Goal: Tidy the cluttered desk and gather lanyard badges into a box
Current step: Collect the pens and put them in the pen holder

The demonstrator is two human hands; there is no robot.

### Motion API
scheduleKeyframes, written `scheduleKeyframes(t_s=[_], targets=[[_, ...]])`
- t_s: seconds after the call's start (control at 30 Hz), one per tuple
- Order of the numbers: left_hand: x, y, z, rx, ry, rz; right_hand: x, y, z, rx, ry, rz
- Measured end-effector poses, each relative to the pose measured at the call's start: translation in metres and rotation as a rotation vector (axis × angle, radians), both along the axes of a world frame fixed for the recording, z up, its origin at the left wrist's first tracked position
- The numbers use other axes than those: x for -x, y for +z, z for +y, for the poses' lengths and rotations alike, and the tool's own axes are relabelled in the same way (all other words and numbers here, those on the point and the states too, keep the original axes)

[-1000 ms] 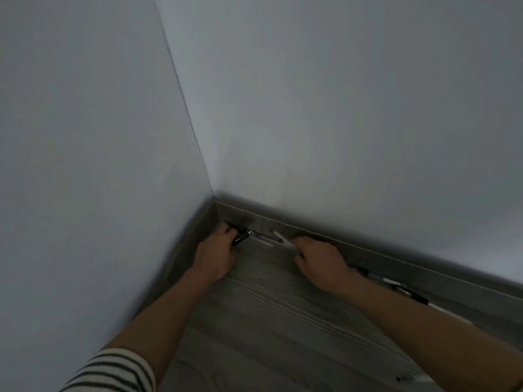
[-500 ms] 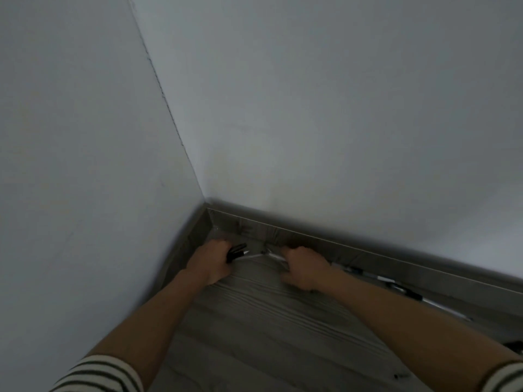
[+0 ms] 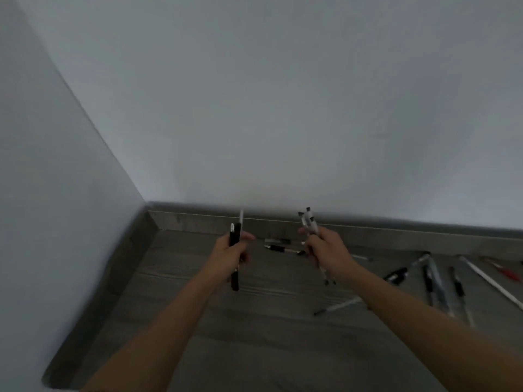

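The left hand point(image 3: 230, 257) hovered above the grey wood-grain worktop point(image 3: 268, 349), in front of its back rim point(image 3: 396, 234). Its fingers were curled round a black pen point(image 3: 235, 234) held roughly upright. A thin white pen point(image 3: 241, 217) sat beside it in the same grip, its top reaching above the line of the back rim. The right hand point(image 3: 329, 250) hovered at about the same height, a little further right along the back rim, and gripped a bundle of pens point(image 3: 307, 220). Dark caps stood out above its fingers and the tips stuck out below the palm. The two hands were apart. Between them, just in front of the back rim, two dark pens point(image 3: 278, 248) lay flat on the worktop. Further right along the back rim lay scattered pens point(image 3: 431, 281), mostly dark-gripped, with a long white stick point(image 3: 492, 284) and a red pen point(image 3: 505, 272) beyond them. One pale pen point(image 3: 338, 306) lay further out from the back rim, partly hidden under the right forearm. Pale walls point(image 3: 254, 108) rose behind the back rim and met in a corner at its left end
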State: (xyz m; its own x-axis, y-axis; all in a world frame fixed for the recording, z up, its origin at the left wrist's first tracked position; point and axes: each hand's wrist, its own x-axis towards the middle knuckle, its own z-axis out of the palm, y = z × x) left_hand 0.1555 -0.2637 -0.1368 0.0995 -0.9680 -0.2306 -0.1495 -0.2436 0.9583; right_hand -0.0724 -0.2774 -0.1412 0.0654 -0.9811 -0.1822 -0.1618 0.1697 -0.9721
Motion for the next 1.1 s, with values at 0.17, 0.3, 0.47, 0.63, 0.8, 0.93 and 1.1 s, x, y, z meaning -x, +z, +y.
scheduleKeyframes(t_s=[0.17,0.3,0.47,0.63,0.8,0.93,1.1], targets=[[0.109,0.006,0.029,0.036,0.029,0.269,0.095,-0.002,0.04,0.099,-0.307,0.037],[0.192,-0.001,0.057,0.073,0.111,0.199,0.161,-0.017,0.082,0.174,-0.319,0.411],[0.236,-0.029,0.09,0.037,0.066,0.022,0.198,-0.036,0.112,0.251,-0.247,0.595],[0.234,-0.059,0.105,0.004,0.001,-0.168,0.206,-0.049,0.121,0.286,-0.193,0.576],[0.238,-0.052,0.081,0.046,-0.032,-0.126,0.215,-0.045,0.115,0.184,-0.3,0.381],[0.266,-0.03,0.048,0.135,-0.101,-0.063,0.246,-0.025,0.104,0.2,-0.436,0.283],[0.335,-0.007,0.032,0.12,-0.225,0.029,0.322,0.0,0.116,0.183,-0.718,0.261]])
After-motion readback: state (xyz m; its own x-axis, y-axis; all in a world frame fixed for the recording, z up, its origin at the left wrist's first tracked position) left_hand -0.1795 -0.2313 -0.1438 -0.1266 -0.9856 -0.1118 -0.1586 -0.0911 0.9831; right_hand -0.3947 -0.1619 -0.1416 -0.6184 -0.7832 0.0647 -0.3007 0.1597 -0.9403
